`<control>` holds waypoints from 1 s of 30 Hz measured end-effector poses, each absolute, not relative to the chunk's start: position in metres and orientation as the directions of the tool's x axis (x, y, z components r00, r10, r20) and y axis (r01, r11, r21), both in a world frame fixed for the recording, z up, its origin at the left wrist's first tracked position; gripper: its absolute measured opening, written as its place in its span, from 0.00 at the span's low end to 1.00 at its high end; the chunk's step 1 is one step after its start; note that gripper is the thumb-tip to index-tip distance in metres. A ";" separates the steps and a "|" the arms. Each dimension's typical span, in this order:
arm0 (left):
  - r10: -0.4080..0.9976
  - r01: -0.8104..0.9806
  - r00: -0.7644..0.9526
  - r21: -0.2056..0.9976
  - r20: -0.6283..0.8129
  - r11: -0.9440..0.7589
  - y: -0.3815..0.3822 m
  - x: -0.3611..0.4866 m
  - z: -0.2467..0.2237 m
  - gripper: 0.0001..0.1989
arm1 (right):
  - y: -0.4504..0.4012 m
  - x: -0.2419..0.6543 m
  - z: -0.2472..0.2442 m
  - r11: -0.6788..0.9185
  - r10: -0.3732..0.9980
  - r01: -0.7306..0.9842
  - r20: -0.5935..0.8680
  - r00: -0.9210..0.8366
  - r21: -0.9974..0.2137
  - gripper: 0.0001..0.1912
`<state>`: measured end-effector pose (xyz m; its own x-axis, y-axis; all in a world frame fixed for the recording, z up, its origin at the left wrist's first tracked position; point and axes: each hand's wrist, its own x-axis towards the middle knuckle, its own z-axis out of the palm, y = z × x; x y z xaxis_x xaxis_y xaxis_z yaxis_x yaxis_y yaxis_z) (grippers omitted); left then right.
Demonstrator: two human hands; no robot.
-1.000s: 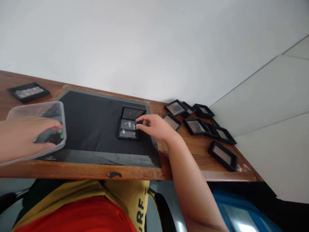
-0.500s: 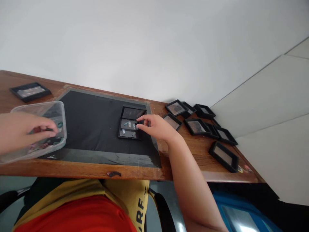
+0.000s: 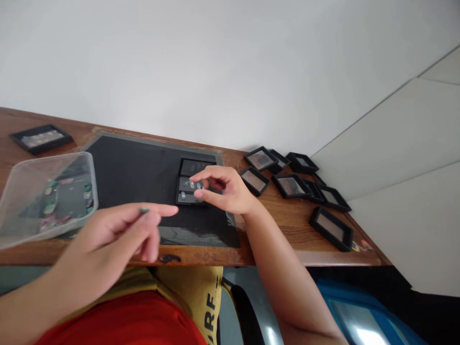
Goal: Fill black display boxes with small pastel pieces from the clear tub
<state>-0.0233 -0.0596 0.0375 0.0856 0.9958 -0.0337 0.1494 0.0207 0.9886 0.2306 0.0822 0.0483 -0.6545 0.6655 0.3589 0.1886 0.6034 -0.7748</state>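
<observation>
My left hand [image 3: 122,235] pinches a small dark green piece [image 3: 144,210] between thumb and forefinger, above the near part of the black mat. Its forefinger stretches toward the open black case [image 3: 179,197]. In the case lie several small shiny blue and clear pieces [image 3: 183,195], some of them hidden by my fingers. My right hand [image 3: 230,189] hovers over the right side of the case, thumb and forefinger apart, with nothing visible between them. On the left stands a clear plastic tub [image 3: 94,181] with several green, pink and dark pieces in it.
A black mat [image 3: 132,177] is taped to the wooden table [image 3: 280,230]. Several black frames with clear windows, among them one [image 3: 330,229] near the front edge, lie at the right. Another frame [image 3: 41,139] lies at the far left. A white wall [image 3: 201,76] rises behind.
My left hand has come out of the plastic tub and moved right toward the case, a green piece in its fingers. My right hand has shifted slightly left over the case, thumb and forefinger extended.
</observation>
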 end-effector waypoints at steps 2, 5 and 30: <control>0.982 0.071 0.179 0.996 -0.058 0.046 -0.051 0.007 0.036 0.24 | 0.078 0.228 0.049 0.624 0.604 0.099 0.399 -0.690 -0.775 0.17; 0.939 -0.005 0.326 0.993 -0.112 0.121 -0.030 0.022 0.038 0.29 | 0.074 0.226 0.048 0.626 0.533 0.019 0.410 -0.740 -0.780 0.22; 0.963 0.100 0.186 0.979 -0.196 0.180 -0.024 0.012 0.033 0.28 | 0.069 0.229 0.045 0.716 0.595 0.180 0.455 -0.662 -0.674 0.18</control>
<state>0.0125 -0.0238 0.0330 0.1856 0.9628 -0.1965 0.0995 0.1805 0.9785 0.2289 0.0687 0.0446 -0.6624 0.5948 0.4554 0.1800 0.7165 -0.6740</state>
